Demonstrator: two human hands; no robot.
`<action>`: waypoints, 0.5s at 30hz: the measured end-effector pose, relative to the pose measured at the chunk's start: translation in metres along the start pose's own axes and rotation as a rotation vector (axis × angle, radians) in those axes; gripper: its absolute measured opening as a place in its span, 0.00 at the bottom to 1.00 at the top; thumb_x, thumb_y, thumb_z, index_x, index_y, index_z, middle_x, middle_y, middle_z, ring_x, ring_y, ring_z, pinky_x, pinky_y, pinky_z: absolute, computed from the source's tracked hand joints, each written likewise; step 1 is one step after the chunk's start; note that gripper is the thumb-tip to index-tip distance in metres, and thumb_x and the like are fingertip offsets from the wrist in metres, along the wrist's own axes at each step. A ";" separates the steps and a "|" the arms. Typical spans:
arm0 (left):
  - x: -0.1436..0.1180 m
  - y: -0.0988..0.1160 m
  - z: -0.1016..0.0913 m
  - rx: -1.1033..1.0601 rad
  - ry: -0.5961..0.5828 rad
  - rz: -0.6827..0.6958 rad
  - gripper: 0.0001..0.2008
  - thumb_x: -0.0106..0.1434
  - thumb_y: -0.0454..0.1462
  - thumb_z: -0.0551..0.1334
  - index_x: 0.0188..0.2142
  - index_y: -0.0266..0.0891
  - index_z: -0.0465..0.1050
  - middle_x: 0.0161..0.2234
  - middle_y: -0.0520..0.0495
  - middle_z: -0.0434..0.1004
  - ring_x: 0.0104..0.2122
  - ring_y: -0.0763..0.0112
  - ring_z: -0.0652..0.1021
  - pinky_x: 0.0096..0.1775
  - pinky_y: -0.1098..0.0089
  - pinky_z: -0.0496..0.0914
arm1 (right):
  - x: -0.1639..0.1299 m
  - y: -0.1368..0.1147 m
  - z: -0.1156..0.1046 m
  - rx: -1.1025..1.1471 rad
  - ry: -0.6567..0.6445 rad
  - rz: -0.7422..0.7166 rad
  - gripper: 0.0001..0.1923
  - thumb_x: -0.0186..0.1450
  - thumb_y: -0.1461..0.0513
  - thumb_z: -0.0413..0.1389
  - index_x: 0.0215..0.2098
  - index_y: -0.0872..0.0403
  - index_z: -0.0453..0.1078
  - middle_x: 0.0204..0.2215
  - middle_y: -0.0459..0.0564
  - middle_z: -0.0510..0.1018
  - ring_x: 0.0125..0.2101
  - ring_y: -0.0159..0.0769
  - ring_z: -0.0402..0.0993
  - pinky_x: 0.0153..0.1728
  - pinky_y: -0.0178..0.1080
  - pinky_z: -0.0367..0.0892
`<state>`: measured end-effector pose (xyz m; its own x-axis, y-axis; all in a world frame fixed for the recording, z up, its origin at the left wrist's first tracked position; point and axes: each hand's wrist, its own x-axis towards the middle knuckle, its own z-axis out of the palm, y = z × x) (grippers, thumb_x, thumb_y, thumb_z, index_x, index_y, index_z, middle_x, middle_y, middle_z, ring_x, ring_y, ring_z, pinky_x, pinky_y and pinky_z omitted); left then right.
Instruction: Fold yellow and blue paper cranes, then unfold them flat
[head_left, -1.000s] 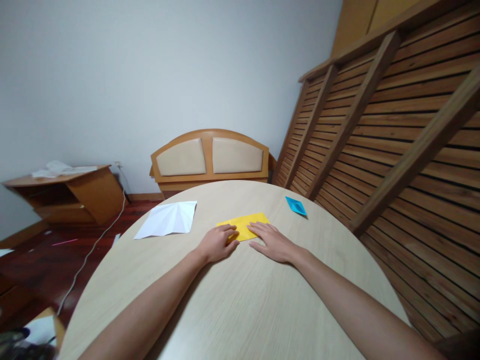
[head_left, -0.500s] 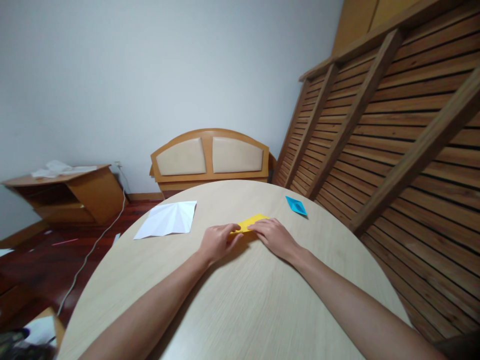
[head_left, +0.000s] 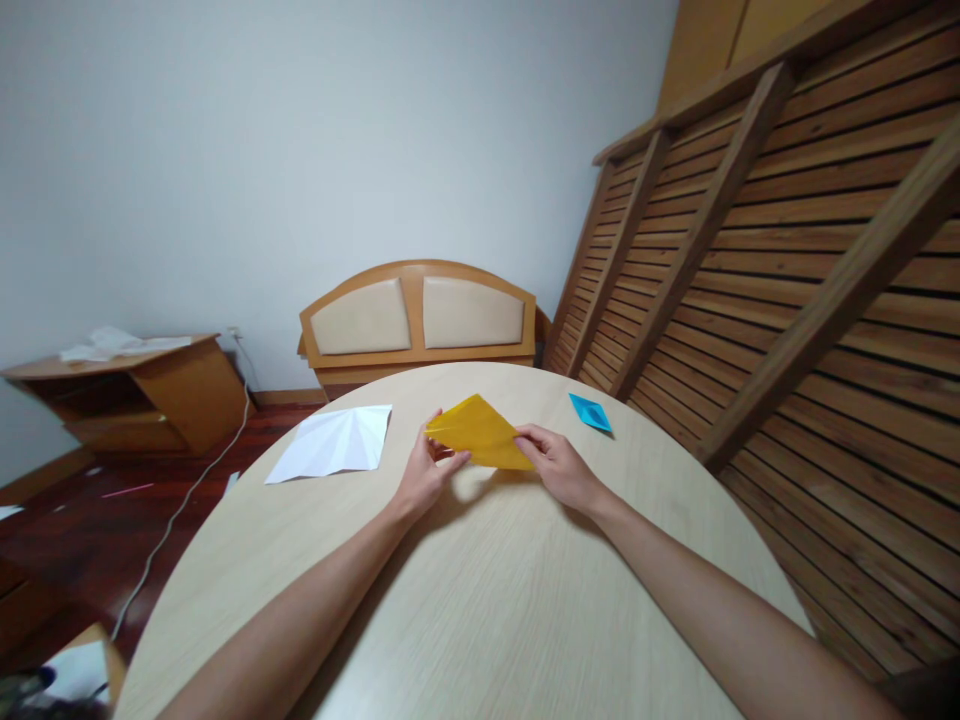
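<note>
Yellow folded paper [head_left: 480, 432] held up off the round worktop [head_left: 480, 610], clear of the surface, its shadow falling on the wood just below. Sheet tilted, peak pointing up and away, one flat face turned toward the camera.

Left hand [head_left: 424, 474]: fingers pinched narrow on the paper's left corner, thumb on the near face. Right hand [head_left: 559, 466]: fingers pinched narrow on the lower right corner, thumb on top. Both forearms reach in from the near edge, and the paper spans the gap between the two hands.

White creased sheet [head_left: 330, 442] lies flat on the worktop left of the left hand, near but apart from it, fold lines fanning across it. Small blue folded paper [head_left: 589, 411] rests on the worktop beyond the right hand, toward the far right rim, apart from the yellow piece.

Worktop: pale wood grain, rounded edge.

Beyond the far rim: wooden headboard [head_left: 418, 318] with two beige padded panels, standing against a pale wall. Slatted wooden frame [head_left: 780, 260] leans along the right side. Low wooden cabinet [head_left: 127, 392] at left on dark red floor, white papers on its top. White cable [head_left: 187, 500] trails across the floor from the wall.
</note>
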<state>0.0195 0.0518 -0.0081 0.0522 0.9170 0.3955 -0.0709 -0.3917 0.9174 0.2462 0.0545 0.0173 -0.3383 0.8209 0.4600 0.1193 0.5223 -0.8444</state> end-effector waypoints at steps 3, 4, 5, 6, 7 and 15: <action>0.000 0.004 0.004 -0.103 -0.117 -0.041 0.28 0.53 0.45 0.73 0.49 0.37 0.70 0.49 0.37 0.78 0.47 0.55 0.79 0.51 0.55 0.72 | 0.002 -0.001 0.005 0.195 0.006 0.064 0.14 0.67 0.53 0.55 0.45 0.53 0.74 0.41 0.50 0.81 0.39 0.39 0.78 0.42 0.40 0.71; -0.001 0.006 0.005 -0.108 -0.145 -0.050 0.26 0.53 0.46 0.73 0.48 0.36 0.72 0.48 0.37 0.79 0.47 0.55 0.79 0.51 0.56 0.72 | 0.002 -0.002 0.007 0.240 0.002 0.088 0.15 0.66 0.52 0.56 0.45 0.53 0.74 0.40 0.50 0.82 0.38 0.39 0.79 0.41 0.40 0.72; -0.001 0.008 0.006 -0.097 -0.163 -0.057 0.25 0.54 0.47 0.73 0.46 0.36 0.74 0.46 0.37 0.80 0.46 0.55 0.80 0.50 0.56 0.73 | 0.002 -0.003 0.008 0.273 -0.001 0.111 0.16 0.66 0.51 0.57 0.44 0.53 0.74 0.39 0.50 0.82 0.36 0.39 0.79 0.39 0.40 0.72; -0.002 0.011 0.007 -0.076 -0.170 -0.063 0.23 0.55 0.47 0.72 0.44 0.35 0.76 0.44 0.37 0.81 0.44 0.55 0.80 0.48 0.57 0.74 | 0.002 -0.004 0.008 0.298 -0.003 0.131 0.16 0.65 0.51 0.58 0.44 0.53 0.73 0.38 0.50 0.82 0.35 0.38 0.79 0.38 0.40 0.73; -0.003 0.013 0.007 -0.048 -0.168 -0.066 0.22 0.55 0.48 0.71 0.43 0.35 0.77 0.42 0.38 0.82 0.41 0.57 0.80 0.45 0.59 0.74 | 0.002 -0.005 0.008 0.317 -0.005 0.150 0.17 0.64 0.50 0.58 0.44 0.53 0.73 0.37 0.50 0.82 0.33 0.38 0.80 0.38 0.40 0.73; -0.002 0.012 0.006 0.130 -0.042 -0.004 0.16 0.60 0.48 0.65 0.34 0.35 0.74 0.26 0.49 0.76 0.25 0.72 0.73 0.27 0.73 0.67 | 0.001 -0.005 0.005 0.301 -0.009 0.257 0.22 0.62 0.50 0.60 0.49 0.54 0.70 0.29 0.48 0.82 0.24 0.35 0.77 0.24 0.34 0.68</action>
<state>0.0244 0.0451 0.0029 0.0936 0.9157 0.3908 0.0586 -0.3969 0.9160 0.2409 0.0517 0.0206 -0.3418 0.9133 0.2217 -0.0777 0.2076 -0.9751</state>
